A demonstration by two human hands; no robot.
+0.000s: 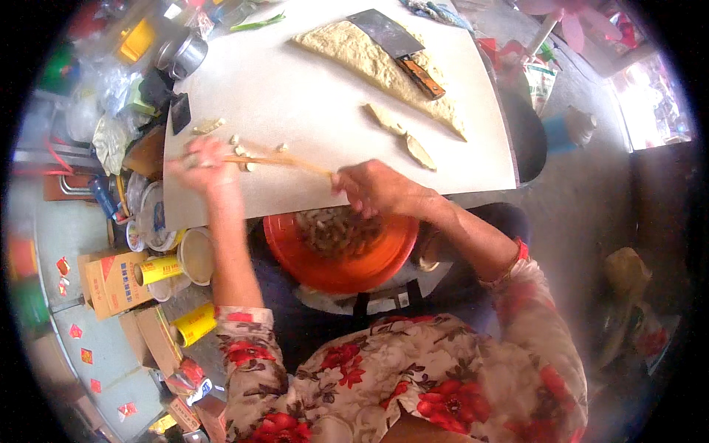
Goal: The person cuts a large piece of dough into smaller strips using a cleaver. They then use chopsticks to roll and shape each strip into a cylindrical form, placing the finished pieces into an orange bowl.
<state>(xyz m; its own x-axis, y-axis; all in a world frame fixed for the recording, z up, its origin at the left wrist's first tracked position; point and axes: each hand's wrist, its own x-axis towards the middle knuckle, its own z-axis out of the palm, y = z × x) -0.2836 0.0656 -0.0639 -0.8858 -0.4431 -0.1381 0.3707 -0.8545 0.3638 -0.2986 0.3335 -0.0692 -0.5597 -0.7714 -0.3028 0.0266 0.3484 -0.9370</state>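
Observation:
My right hand grips a pair of thin light-brown sticks, apparently chopsticks, over the near edge of a white board. They point left towards my left hand, which is blurred; whether it holds anything cannot be made out. Small dough bits lie near the sticks, and a longer dough piece is just beyond my left hand. Two dough strips sit farther right. Behind them a cleaver rests on a large slab of dough. Below the board's edge, an orange-red basin contains many small pieces.
A metal pot and a dark block stand along the board's left side. Plastic tubs, yellow rolls and a cardboard box crowd the left. Green stalks and a cloth lie at the far edge.

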